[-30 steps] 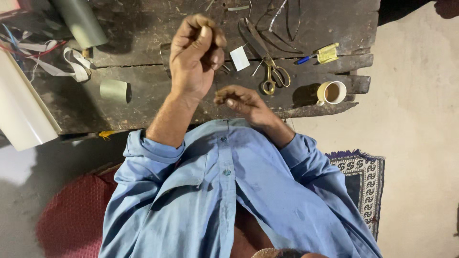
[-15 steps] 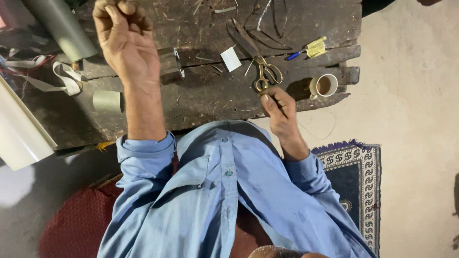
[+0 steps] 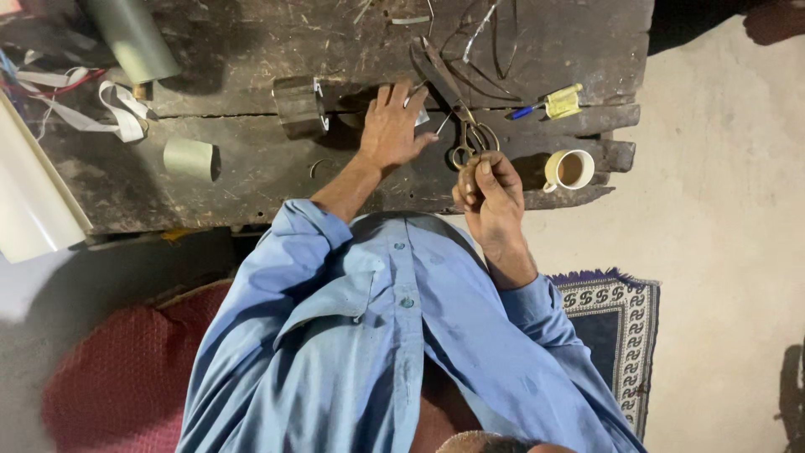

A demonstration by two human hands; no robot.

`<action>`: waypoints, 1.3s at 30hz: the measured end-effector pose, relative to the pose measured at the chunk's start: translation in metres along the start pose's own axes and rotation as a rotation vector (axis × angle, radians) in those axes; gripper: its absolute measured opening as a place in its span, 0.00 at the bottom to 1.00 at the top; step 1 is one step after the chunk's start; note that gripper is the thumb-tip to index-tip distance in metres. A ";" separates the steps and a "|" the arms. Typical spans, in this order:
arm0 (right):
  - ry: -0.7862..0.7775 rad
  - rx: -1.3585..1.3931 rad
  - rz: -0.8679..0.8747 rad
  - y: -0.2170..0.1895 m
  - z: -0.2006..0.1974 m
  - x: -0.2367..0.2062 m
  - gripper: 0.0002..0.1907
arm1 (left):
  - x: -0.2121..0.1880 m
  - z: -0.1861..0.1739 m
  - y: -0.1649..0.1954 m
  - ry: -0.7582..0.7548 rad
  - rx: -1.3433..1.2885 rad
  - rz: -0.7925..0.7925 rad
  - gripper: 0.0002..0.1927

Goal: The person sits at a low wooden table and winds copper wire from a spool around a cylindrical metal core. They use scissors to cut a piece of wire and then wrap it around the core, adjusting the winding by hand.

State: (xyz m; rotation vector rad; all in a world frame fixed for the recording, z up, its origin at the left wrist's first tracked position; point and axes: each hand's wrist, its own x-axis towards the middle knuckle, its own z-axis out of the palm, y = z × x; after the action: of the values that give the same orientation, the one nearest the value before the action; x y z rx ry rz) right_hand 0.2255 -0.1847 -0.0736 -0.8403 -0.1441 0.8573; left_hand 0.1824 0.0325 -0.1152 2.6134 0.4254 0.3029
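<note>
My left hand (image 3: pixel 390 126) lies flat on the dark wooden workbench (image 3: pixel 251 176), fingers spread, holding nothing. Its fingertips touch a small white card (image 3: pixel 422 117). My right hand (image 3: pixel 486 191) hovers at the bench's front edge with its fingers curled and the thumb pressed on them; I see nothing in it. Metal scissors (image 3: pixel 465 138) lie just beyond its knuckles, between the two hands. A small dull metal box (image 3: pixel 300 105) stands to the left of my left hand.
A cup of tea (image 3: pixel 570 168) stands at the bench's right edge, with a blue pen and a yellow tag (image 3: pixel 562 101) behind it. A pale tape roll (image 3: pixel 189 158), white straps (image 3: pixel 113 109), a grey pipe (image 3: pixel 130 38), a white panel (image 3: pixel 29 193) and wires (image 3: pixel 495 33) also lie there.
My left hand was raised high over the bench with pinched fingers; it has come down flat on the wood. My right hand stayed near the front edge by the scissors.
</note>
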 end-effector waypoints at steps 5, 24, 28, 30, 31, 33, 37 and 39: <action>-0.146 0.040 0.001 -0.003 -0.004 0.006 0.06 | -0.005 0.005 -0.010 -0.046 0.036 0.032 0.17; -0.337 0.029 0.276 0.016 0.000 0.049 0.06 | -0.128 -0.022 -0.031 0.173 0.038 0.041 0.13; -0.384 -0.024 0.250 0.018 0.002 0.045 0.06 | -0.181 -0.061 -0.070 0.317 0.179 -0.035 0.14; -0.353 -0.048 0.243 0.024 0.005 0.044 0.07 | -0.199 -0.085 -0.100 0.254 0.313 -0.180 0.10; -0.333 -0.060 0.239 0.027 0.007 0.043 0.07 | -0.205 -0.097 -0.117 0.296 0.331 -0.209 0.13; -0.218 -0.116 0.255 0.036 0.012 0.041 0.06 | -0.214 -0.121 -0.155 0.343 0.371 -0.263 0.14; -0.135 -0.195 0.213 0.054 0.022 0.036 0.06 | -0.219 -0.160 -0.213 0.399 0.464 -0.276 0.15; -0.102 -0.210 0.193 0.061 0.027 0.033 0.06 | -0.214 -0.171 -0.229 0.405 0.525 -0.271 0.13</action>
State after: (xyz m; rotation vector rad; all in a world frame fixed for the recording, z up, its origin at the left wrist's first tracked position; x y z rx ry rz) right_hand 0.1989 -0.1230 -0.1055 -1.0185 -0.2483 1.0804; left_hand -0.1203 0.2219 -0.1075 2.9354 1.1181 0.7136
